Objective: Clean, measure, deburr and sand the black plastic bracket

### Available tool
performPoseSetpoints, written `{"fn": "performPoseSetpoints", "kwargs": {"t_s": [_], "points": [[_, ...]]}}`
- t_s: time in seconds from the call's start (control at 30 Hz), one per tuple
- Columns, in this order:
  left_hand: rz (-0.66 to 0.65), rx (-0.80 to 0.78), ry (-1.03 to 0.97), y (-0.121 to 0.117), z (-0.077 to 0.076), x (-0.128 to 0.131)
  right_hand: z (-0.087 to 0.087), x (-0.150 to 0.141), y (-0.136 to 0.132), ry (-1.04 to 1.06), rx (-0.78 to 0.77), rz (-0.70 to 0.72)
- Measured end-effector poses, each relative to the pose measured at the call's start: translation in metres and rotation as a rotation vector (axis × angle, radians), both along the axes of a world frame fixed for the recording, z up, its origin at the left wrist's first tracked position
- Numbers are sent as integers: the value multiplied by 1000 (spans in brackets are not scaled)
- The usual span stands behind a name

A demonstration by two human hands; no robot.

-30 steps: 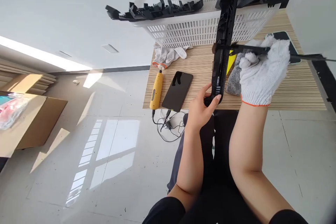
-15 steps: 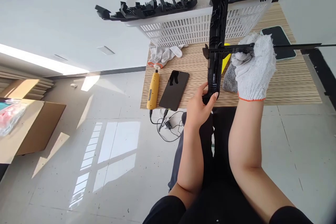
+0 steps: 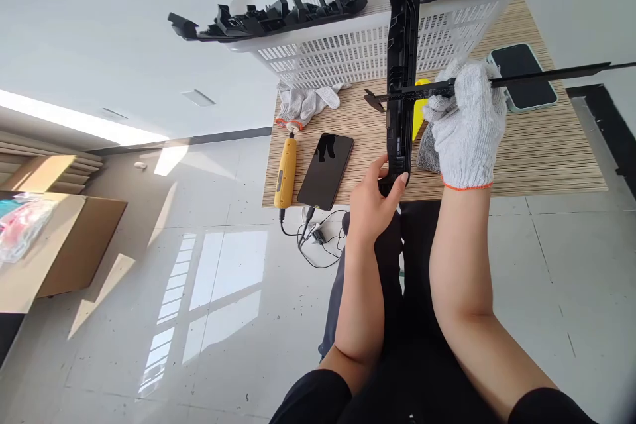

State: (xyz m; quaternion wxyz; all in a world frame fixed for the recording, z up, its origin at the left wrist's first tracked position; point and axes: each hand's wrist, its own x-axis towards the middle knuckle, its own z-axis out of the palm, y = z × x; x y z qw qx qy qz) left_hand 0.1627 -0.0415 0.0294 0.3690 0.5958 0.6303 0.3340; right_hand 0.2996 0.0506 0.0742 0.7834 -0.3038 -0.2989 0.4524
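Observation:
My bare left hand (image 3: pixel 375 202) grips the near end of a long black plastic trim part (image 3: pixel 400 79), its thumb and fingers closed around it. The part stands lengthwise away from me, over the table's front edge and up past the basket. My right hand (image 3: pixel 470 122), in a white knit glove with an orange cuff, is closed on a black caliper (image 3: pixel 424 91). The caliper lies across the part, slightly tilted, with its jaw end sticking out on the left and its long beam running right. Whether the jaws touch the part I cannot tell.
On the wood-striped table (image 3: pixel 541 152) are a yellow rotary tool (image 3: pixel 285 172), a dark phone (image 3: pixel 326 171), a white glove (image 3: pixel 303 104), a grey cloth (image 3: pixel 427 151), a yellow object (image 3: pixel 420 109) and another phone (image 3: pixel 524 76). A white basket (image 3: pixel 342 53) behind carries more black parts (image 3: pixel 278 16).
My right hand has shifted left and turned the caliper to a slant, pushing its jaw end farther out past the part. My left hand keeps its hold. The whole view has shifted slightly.

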Motion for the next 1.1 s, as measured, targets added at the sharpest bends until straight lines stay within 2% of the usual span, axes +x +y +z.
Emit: {"fn": "performPoseSetpoints", "kwargs": {"t_s": [0.27, 0.47, 0.7, 0.93, 1.1], "points": [[-5, 6, -39, 0, -5, -2, -7, 14, 9, 157, -20, -35], [-10, 0, -51, 0, -6, -2, -12, 15, 13, 166, -23, -27], [-3, 9, -22, 0, -4, -1, -7, 3, 3, 31, -65, -40], [0, 20, -23, 0, -5, -1, -1, -5, -4, -79, 41, -102], [1, 13, -31, 1, -5, -2, 1, -5, -5, -153, 51, -122]]}}
